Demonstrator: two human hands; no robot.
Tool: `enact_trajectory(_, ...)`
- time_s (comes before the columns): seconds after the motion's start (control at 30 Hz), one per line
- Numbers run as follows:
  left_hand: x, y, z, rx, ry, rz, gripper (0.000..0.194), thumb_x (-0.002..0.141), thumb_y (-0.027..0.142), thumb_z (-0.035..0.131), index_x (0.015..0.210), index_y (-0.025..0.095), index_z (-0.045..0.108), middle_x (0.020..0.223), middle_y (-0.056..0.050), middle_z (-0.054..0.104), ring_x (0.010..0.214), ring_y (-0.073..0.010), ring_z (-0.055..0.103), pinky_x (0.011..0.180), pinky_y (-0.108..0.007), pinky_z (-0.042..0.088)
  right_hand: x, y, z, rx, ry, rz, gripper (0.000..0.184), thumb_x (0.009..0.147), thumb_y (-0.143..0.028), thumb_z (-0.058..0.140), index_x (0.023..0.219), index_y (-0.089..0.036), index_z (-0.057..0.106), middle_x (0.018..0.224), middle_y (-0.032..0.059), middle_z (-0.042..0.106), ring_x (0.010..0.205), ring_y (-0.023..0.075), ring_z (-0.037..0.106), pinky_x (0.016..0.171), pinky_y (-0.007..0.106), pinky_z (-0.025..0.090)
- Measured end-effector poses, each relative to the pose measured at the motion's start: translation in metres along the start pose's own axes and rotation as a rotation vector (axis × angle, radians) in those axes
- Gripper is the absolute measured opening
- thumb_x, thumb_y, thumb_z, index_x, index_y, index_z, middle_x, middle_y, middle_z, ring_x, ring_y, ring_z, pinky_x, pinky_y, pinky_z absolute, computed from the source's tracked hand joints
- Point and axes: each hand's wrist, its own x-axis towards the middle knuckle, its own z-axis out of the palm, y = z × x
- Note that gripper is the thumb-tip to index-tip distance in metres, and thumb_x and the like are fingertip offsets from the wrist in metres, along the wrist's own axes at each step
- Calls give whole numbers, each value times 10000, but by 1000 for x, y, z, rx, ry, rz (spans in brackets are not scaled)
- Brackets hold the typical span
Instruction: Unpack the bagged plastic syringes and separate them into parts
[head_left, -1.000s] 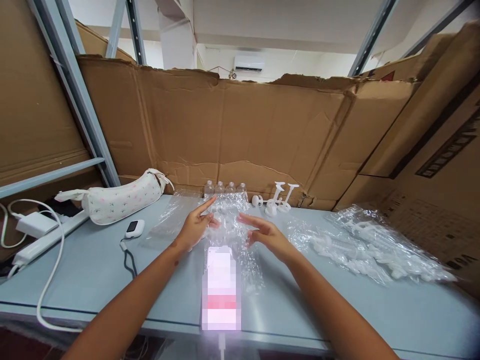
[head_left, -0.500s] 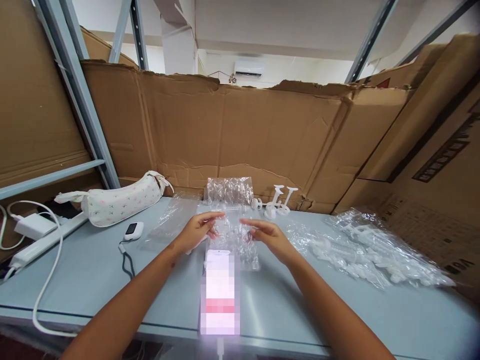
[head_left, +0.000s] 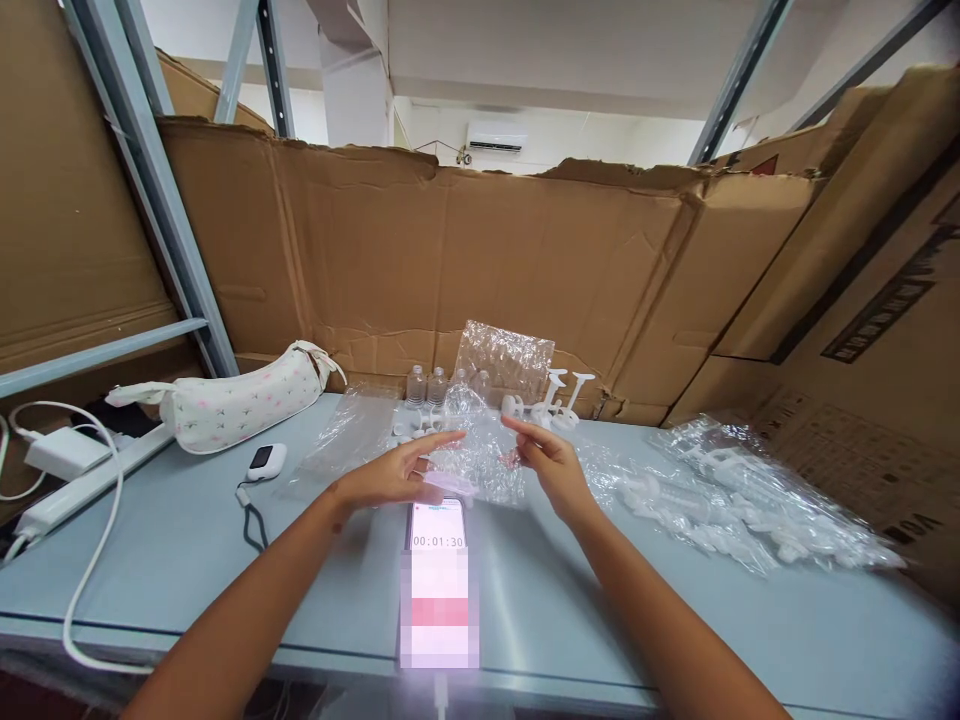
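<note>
A crinkled clear plastic bag (head_left: 504,362) rises at a slant in the middle, its lower part between my hands. My right hand (head_left: 553,468) is closed at the bag's right side, thumb and index finger pinching its edge. On the other side, my left hand (head_left: 390,472) has its fingers stretched out and the thumb apart, just above the phone's top end. The phone (head_left: 439,530) lies upright in front of me and shows a running timer. Behind the bag stand several small clear bottles (head_left: 417,385), partly hidden. Small white parts (head_left: 409,428) lie beyond my left fingers.
White pump-like pieces (head_left: 570,400) stand at the back right of the bag. Farther right lies a plastic bag of white parts (head_left: 750,500). A patterned pouch (head_left: 240,400), a small white device (head_left: 267,461) and a power strip (head_left: 97,478) are on the left. Cardboard (head_left: 487,250) walls the back.
The plastic bag has been lifted and tilted to the right, uncovering bottles on the left. My left hand has opened away from it; my right hand has moved slightly up and right.
</note>
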Motion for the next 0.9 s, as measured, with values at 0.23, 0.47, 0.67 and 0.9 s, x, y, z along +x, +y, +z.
enact_trajectory(0.23, 13, -14, 7, 81, 273, -39, 433, 775, 374, 627, 1168, 192, 647, 1154, -121, 659, 697, -138, 612, 636, -270, 471, -8, -11, 4, 78, -222, 19, 426, 760, -366, 667, 1182, -334, 619, 1242, 39, 592, 799, 156, 640, 701, 314, 526)
enact_trajectory(0.47, 11, -12, 12, 111, 426, 6, 540, 806, 306, 567, 1330, 191, 501, 1166, -105, 635, 549, -59, 525, 626, -258, 486, -13, -4, 11, 60, -386, 61, 694, 741, -205, 680, 1365, -362, 420, 1139, 36, 626, 685, 97, 583, 678, 282, 524)
enact_trajectory(0.67, 12, -8, 8, 152, 516, 98, 602, 805, 312, 567, 1387, 247, 422, 1316, -107, 539, 565, -64, 538, 579, -242, 476, -12, -10, 13, -18, -293, -49, 651, 768, -237, 641, 1369, -343, 415, 1117, 45, 629, 655, 97, 589, 665, 292, 536)
enact_trajectory(0.9, -24, 19, -36, 291, 746, -147, 709, 752, 296, 588, 1415, 160, 375, 949, -80, 670, 507, -100, 559, 527, -240, 436, 19, 2, -3, -727, -206, -332, 370, 857, -235, 506, 1220, -257, 576, 1199, 77, 613, 974, 210, 618, 806, 375, 529)
